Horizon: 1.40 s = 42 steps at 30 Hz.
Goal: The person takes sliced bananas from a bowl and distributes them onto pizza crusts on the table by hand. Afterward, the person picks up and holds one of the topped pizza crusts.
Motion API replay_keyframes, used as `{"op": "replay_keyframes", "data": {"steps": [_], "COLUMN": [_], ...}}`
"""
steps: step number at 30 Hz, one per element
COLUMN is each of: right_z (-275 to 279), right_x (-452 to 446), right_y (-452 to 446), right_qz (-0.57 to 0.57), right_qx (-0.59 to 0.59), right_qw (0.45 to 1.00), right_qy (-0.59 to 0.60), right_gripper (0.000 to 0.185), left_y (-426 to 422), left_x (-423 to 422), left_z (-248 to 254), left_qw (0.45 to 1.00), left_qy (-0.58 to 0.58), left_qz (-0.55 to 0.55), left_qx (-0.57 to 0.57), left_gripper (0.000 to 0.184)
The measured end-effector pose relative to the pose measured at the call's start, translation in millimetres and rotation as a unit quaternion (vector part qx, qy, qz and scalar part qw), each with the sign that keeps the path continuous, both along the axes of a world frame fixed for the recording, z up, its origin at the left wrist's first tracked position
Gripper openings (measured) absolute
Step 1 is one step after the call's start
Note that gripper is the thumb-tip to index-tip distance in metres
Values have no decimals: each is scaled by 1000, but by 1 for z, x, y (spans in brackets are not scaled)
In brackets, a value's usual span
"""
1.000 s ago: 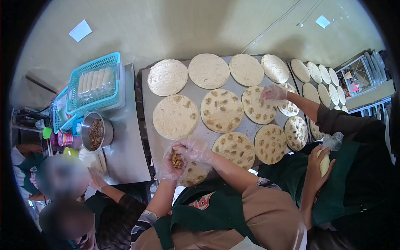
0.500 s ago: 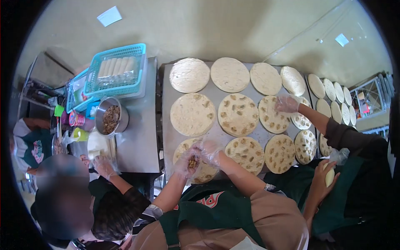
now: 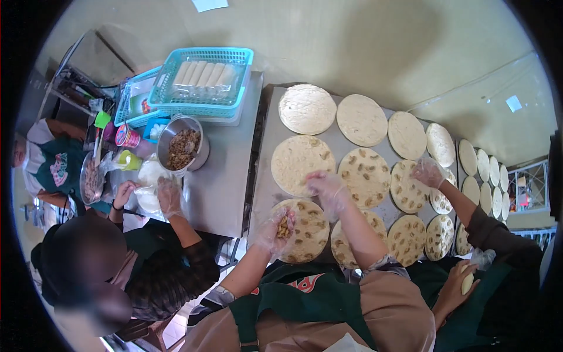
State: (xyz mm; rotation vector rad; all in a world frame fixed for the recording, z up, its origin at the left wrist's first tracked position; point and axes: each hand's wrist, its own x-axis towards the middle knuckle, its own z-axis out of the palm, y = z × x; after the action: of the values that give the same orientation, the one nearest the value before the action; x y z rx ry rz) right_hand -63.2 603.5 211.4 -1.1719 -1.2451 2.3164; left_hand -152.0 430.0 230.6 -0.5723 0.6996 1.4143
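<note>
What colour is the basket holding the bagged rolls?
The basket is turquoise blue; it shows best in the head view.

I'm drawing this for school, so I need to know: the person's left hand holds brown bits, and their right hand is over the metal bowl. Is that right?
Not quite: the head view shows the right hand over a round dough, not the metal bowl. The left hand does hold brown bits.

Right hand (image 3: 329, 192): off the left hand (image 3: 268, 233), now over a dough round (image 3: 299, 161)
White paper (image 3: 210, 4): now cut off on top
</note>
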Motion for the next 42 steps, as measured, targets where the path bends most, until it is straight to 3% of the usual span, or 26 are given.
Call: {"op": "replay_keyframes", "data": {"steps": [4, 5, 7, 8, 10, 11, 13, 17, 19, 20, 21, 22, 23, 25, 35, 41, 42], "right_z": [-31, -46, -59, -57, -54, -55, -56, -52, -39, -32, -25, -22, -24, -27, -16, -16, -16], "right_x": [-31, -43, -66, -73, -83, -88, -98, -100, -95, -90, -85, -78, -68, -49, -15, -22, -29], "right_y": [62, 76, 92, 93, 96, 95, 92, 88, 98, 102, 106, 110, 114, 116, 118, 110, 105], "right_qz": [9, 14, 51, 55, 120, 123, 190, 200, 145, 145, 57, -35, -35, -39, -85, -15, -6], "right_qx": [279, 278, 474, 473, 581, 582, 635, 660, 530, 531, 347, 143, 145, 32, 52, 73, 92], "right_qw": [943, 944, 847, 848, 766, 766, 683, 638, 793, 792, 912, 979, 978, 998, 995, 997, 995], "right_qy": [-179, -178, -234, -231, -248, -245, -305, -343, -264, -265, -210, -143, -144, 30, 21, 12, -40], "right_gripper": [14, 14, 15, 15, 16, 16, 18, 16, 15, 15, 18, 22, 22, 32, 30, 21, 21], "left_y": [-10, -13, -17, -19, -24, -26, -29, -33, -34, -34, -34, -34, -33, -32, -42, -47, -48], "left_x": [-7, -9, -12, -12, -13, -13, -15, -17, -18, -19, -19, -19, -19, -19, -19, -18, -17], "left_z": [-3, -1, 0, 0, -2, -5, -7, -8, -9, -9, -9, -8, -7, -4, -6, -3, -2], "left_qw": [1000, 1000, 999, 999, 999, 998, 998, 997, 997, 997, 997, 997, 997, 997, 996, 995, 995], "left_qy": [4, -2, -8, -7, -6, -14, -22, -27, -28, -31, -34, -34, -27, -22, -38, -34, -28], "left_qz": [19, 25, 36, 39, 45, 50, 59, 63, 67, 68, 69, 69, 70, 70, 85, 90, 87], "left_qx": [-14, -16, -19, -22, -27, -26, -27, -30, -27, -23, -19, -18, -17, -17, -15, -28, -35], "left_gripper": [17, 16, 16, 17, 19, 20, 20, 18, 18, 18, 18, 18, 18, 19, 21, 22, 22]}}
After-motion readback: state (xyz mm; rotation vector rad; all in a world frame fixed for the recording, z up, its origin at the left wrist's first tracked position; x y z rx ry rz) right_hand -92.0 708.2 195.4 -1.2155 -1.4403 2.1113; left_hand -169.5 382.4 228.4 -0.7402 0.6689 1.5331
